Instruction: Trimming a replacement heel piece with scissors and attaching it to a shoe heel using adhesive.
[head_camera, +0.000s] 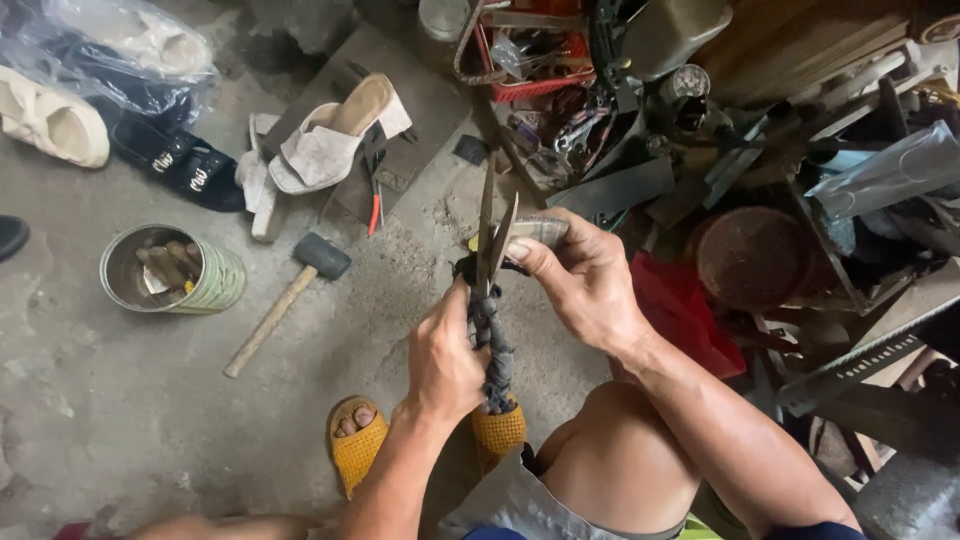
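Scissors (492, 240) are held upright in front of the knees, blades pointing away and slightly parted, with their cloth-wrapped handles (493, 345) gripped low by the left hand (443, 360). The fingers of that hand are curled fully round the wrapping, so no gap is seen between them; the low, tight grip appears meant to keep the blades steady. A thin pale strip (535, 229) is pinched by the right hand (580, 285) beside the blades, at about their middle. Its thumb and forefinger are pressed together on the strip, while the remaining fingers are bent loosely behind; whether the strip already lies between the blades cannot be told. The strip is held close to the pivot, presumably because the cut is strongest there.

On the concrete floor to the left, a mallet (290, 300) is laid with its handle angled toward the person, near a tin can (175, 270) holding small brownish pieces. Farther off, a pale heeled sandal (335, 135) rests on a flat board (425, 110), with red-handled pliers (373, 190) just beside it. Yellow slippers (358, 445) are worn on the feet below the hands.
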